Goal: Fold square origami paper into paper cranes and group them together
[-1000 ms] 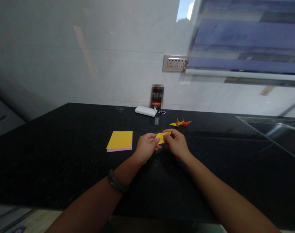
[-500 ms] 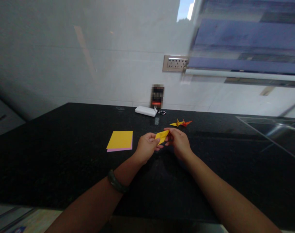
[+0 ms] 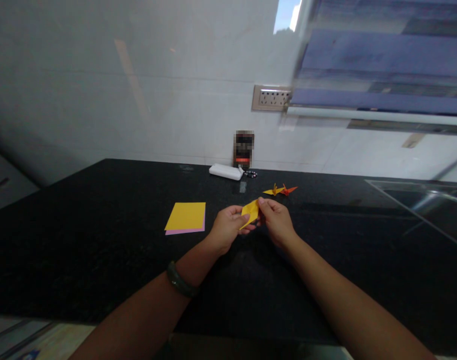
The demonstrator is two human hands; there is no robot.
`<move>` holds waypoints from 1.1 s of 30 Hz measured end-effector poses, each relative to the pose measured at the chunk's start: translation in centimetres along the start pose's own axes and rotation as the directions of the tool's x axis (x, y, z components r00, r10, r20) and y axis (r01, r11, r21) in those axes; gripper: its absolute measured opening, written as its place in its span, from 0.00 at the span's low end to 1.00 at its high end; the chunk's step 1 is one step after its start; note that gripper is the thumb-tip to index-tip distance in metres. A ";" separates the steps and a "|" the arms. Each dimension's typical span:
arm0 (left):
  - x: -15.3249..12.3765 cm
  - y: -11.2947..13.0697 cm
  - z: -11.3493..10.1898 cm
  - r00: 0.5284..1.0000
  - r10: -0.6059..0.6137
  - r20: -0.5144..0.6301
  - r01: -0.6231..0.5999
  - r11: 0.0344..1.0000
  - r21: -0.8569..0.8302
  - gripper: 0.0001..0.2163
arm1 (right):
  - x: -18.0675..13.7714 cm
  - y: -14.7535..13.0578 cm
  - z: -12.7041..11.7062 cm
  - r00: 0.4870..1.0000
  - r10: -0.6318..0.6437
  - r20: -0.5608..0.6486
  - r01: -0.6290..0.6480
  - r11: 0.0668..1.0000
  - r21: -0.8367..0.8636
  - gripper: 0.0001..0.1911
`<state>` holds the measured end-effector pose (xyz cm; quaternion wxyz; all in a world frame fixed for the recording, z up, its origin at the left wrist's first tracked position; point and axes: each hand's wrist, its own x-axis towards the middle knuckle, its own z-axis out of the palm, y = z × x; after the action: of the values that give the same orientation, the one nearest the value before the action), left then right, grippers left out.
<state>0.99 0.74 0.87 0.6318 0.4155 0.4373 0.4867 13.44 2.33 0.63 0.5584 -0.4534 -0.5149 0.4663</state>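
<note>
A small folded piece of yellow origami paper (image 3: 250,212) is held up between both hands, above the dark countertop. My left hand (image 3: 228,227) pinches its lower left side, thumb on top and fingers underneath. At its upper right corner, my right hand (image 3: 277,220) grips the edge between thumb and fingers. Left of the hands lies a stack of square paper sheets (image 3: 186,216), yellow over pink. Just beyond my right hand stand a yellow paper crane (image 3: 274,190) and an orange paper crane (image 3: 288,190), side by side.
Toward the wall lie a white power bank (image 3: 225,172) and a beaded strap (image 3: 250,174). A blurred dark box (image 3: 244,149) leans there. A metal sink (image 3: 419,200) is set into the countertop (image 3: 119,240) at right. A socket panel (image 3: 272,98) is on the wall.
The yellow paper has turned slightly between my hands and shows more of its flat face. The fingers of my right hand have closed in nearer its corner.
</note>
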 end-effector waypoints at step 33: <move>-0.4 -0.2 0.6 0.997 0.062 0.051 -0.063 0.998 0.019 0.07 | -0.6 0.1 0.6 0.994 0.083 0.076 -0.094 0.984 0.151 0.11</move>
<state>1.56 0.26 0.91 0.6227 0.4475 0.4129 0.4914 12.77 1.74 0.42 0.5522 -0.4149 -0.4757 0.5447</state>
